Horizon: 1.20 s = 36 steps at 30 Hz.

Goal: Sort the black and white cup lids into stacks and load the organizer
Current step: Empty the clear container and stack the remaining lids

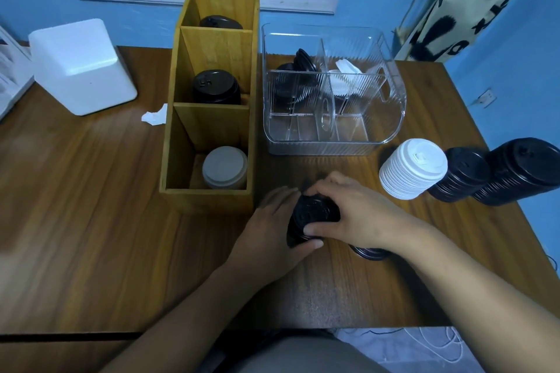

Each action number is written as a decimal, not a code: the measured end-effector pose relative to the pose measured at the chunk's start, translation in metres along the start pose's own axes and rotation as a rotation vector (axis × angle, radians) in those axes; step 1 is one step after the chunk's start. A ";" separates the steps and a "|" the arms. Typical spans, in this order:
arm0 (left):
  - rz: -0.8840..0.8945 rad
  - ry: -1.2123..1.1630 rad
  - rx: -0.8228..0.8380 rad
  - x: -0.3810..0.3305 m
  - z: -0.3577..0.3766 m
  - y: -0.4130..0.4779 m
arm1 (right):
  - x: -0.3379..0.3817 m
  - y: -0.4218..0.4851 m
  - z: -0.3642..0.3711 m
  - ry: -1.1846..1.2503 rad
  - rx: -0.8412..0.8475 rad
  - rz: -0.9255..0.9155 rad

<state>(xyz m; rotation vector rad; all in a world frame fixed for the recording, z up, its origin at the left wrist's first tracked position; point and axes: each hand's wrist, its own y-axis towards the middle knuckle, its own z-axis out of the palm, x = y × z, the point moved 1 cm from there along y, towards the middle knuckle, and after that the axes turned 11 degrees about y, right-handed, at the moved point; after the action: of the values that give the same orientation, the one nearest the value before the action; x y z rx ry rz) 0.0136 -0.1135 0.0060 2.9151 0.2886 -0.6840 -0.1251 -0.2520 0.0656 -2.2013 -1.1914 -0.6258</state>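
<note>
Right hand (pixel 360 215): fingers curled over the top of a short black lid stack (pixel 313 218), thumb on its near edge. Left hand (pixel 272 230): fingers along the stack's left side, thumb hooked under its near rim; both clamped, probably squaring the lids so they nest. Loose black lid (pixel 368 251): on the table (pixel 91 221) under the right wrist, likely next. Right: white lid stack (pixel 413 168) and two tall black stacks (pixel 462 174), kept apart by colour. Left: wooden organizer (pixel 209 200), white lids in the near compartment, black in the middle and far ones. Far: clear divided bin (pixel 333 142), unsorted lids inside
</note>
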 end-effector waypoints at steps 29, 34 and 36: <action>0.019 -0.090 0.065 0.003 -0.002 0.000 | 0.046 0.119 -0.141 0.427 -0.712 -0.072; -0.032 -0.110 0.075 0.004 0.001 0.000 | 0.030 0.025 -0.084 0.947 -0.493 -0.034; -0.034 -0.102 0.060 0.004 0.000 0.000 | 0.012 0.011 -0.053 1.041 -0.380 0.037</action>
<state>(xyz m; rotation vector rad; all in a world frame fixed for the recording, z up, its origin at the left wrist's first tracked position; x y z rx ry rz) 0.0168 -0.1133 0.0043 2.9255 0.3128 -0.8572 -0.1168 -0.2844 0.1096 -1.6886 -0.4850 -1.7906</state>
